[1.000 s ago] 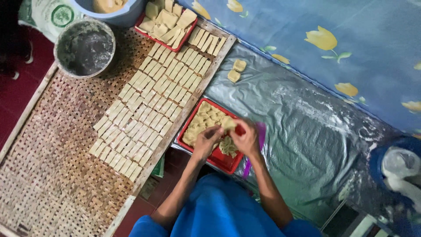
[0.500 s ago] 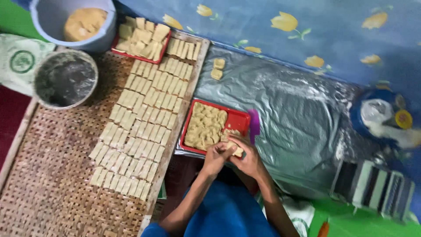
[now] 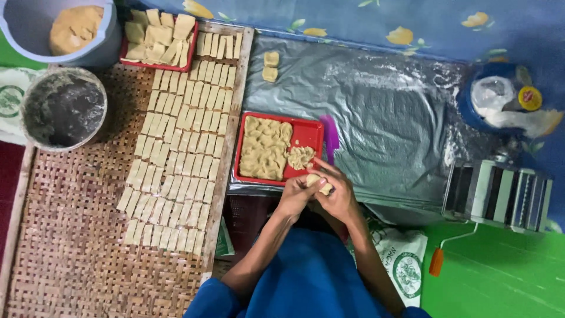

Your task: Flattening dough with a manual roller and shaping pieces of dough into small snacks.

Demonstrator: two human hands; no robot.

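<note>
My left hand [image 3: 296, 195] and my right hand [image 3: 337, 196] meet just below the near right corner of a red tray [image 3: 310, 132]. Together they pinch a small tan lump of dough [image 3: 315, 181]. The tray holds a layer of tan dough pieces [image 3: 264, 147] on its left and a smaller crumbly heap [image 3: 300, 156] nearer my fingers. A purple scraper [image 3: 330, 134] lies along the tray's right edge.
A woven bamboo mat [image 3: 70, 235] on the left carries rows of flat dough strips [image 3: 176, 159]. Another red tray [image 3: 158, 42], a dough bucket [image 3: 70, 29] and a grey bowl [image 3: 63, 108] stand beyond. Plastic sheet [image 3: 388, 118], pasta roller [image 3: 497, 194] and blue tub [image 3: 500, 100] lie right.
The view has shifted, so the scene sits further left and up. My hands have drawn back from over the tray to just below its corner, still together on the dough.
</note>
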